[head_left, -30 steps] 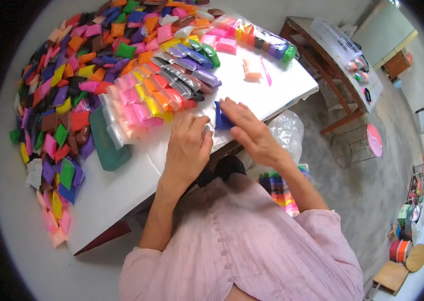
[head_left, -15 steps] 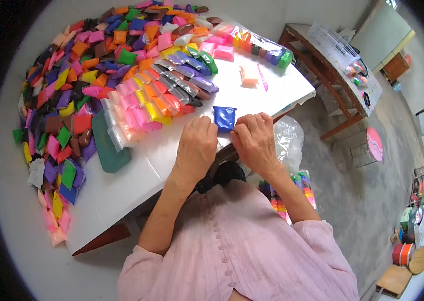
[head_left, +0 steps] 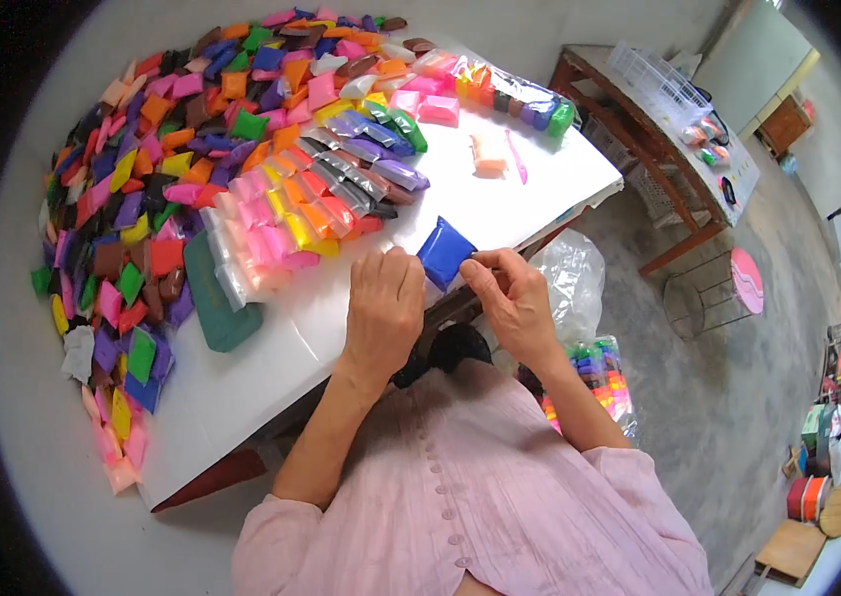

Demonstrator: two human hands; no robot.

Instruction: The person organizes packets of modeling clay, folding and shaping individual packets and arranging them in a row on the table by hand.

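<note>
A small blue clay packet [head_left: 446,252], glossy and pillow-shaped, is tilted at the near edge of the white table [head_left: 286,343]. My right hand [head_left: 517,303] pinches its right corner between thumb and forefinger. At the packet's left edge, my left hand [head_left: 382,313] is closed with its fingers curled, and the fingertips are partly hidden. To the left lie rows of clear-wrapped packets [head_left: 286,204] in peach, pink, yellow, orange, red, grey and purple. Beyond my right hand, a peach packet [head_left: 488,155] rests beside a pink plastic tool [head_left: 517,157].
A big heap of loose coloured packets [head_left: 157,149] covers the far left. Beside the rows lies a dark green flat piece [head_left: 217,298]. A long clear bag of packets [head_left: 515,94] is at the back. Right of me are a clear plastic bag [head_left: 571,283], a stool [head_left: 743,281] and another table [head_left: 674,214].
The blue packet has turned from nearly square-on to slanted and its face shows more. My right hand has shifted slightly lower, its fingers less bunched. My left hand has moved slightly left.
</note>
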